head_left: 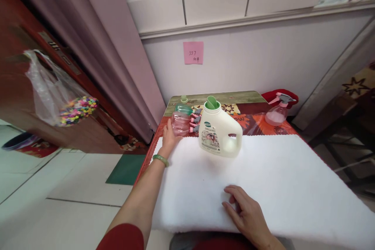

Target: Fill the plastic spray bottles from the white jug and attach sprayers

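Observation:
My left hand (170,138) reaches to the lower end of a clear pink spray bottle (179,129) lying on its side. Its fingers and thumb are spread beside the bottle, apparently touching it; a firm grip does not show. More spray bottles lie alongside, including a green one (183,108), their grey and pink trigger heads (195,120) pointing right. My right hand (247,213) hovers low over the white cloth (272,175), fingers loosely bent, thumb apart, holding nothing. Between and beyond my hands stands a cream detergent jug (221,133) with a green spout (212,102) in its uncapped mouth.
An upright spray bottle (277,113) with pinkish liquid stands at the back right, by a red object (288,94). A small green cap (184,99) sits near the table's back edge. A pink note (193,52) is on the wall. A plastic bag (58,93) hangs on the door.

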`<state>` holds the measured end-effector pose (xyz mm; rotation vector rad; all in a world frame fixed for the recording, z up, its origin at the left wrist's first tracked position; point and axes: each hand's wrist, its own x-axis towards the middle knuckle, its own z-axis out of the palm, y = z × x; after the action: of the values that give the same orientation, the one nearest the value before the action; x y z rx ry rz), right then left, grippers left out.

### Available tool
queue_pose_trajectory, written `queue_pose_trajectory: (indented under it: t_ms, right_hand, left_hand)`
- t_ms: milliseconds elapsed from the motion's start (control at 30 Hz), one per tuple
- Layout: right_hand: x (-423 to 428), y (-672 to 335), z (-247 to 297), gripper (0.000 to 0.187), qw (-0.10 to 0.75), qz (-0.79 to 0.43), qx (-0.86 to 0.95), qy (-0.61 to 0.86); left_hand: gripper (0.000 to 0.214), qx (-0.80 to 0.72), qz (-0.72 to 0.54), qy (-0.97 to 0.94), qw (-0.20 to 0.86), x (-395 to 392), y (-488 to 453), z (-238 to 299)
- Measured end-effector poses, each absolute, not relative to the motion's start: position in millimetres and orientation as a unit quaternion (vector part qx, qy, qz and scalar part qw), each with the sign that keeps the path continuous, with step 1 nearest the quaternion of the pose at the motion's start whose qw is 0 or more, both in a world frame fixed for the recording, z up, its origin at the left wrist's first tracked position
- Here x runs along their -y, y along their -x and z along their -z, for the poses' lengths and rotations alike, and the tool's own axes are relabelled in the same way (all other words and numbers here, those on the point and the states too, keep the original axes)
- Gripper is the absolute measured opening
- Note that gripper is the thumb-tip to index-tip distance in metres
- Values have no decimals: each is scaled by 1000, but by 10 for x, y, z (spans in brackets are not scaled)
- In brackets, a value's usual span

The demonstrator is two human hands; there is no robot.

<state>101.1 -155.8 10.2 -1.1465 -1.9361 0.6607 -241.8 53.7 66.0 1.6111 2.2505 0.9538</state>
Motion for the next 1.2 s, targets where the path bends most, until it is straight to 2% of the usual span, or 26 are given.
queue_pose_trajectory:
  t_ms: [100,200,300,433,567,767,900,1067,1200]
  right_hand:
    - [1569,-1077,-161,37,396,-345,708,471]
    - [1368,-1303,-335,46,449,-398,604,525]
    - [829,-1727,-518,60,534,-370,503,570]
    - [-190,-2401,-583,89,613,-263,405,625]
    - [-1063,-2816,-472,102,534,-131,406,730]
    - [-1782,-2874,-344,121,445,-117,356,813]
    - [-2031,-2799,-291,120,437,-105,324,833]
    - [-2116,-2758,-299,101,454,-130,301,829]
    - [-1947,-2773,-468,94,481,-160,303,807]
  left_hand:
    - [133,-787,-317,-522,88,-406,2306,-689]
    - [125,-800,-330,-497,69,-136,2103,-624]
    - [113,-781,-383,-489,66,166,1873,-443]
    - [109,-762,-373,-522,86,413,1560,-240]
    - [103,-765,-332,-549,48,477,1286,-267]
    - [90,-782,-298,-546,35,463,1118,-345]
    - [89,-792,-276,-544,26,439,1157,-259]
    - [83,-791,-270,-549,18,468,1156,-249]
    - [83,-785,-288,-548,20,494,1112,-310]
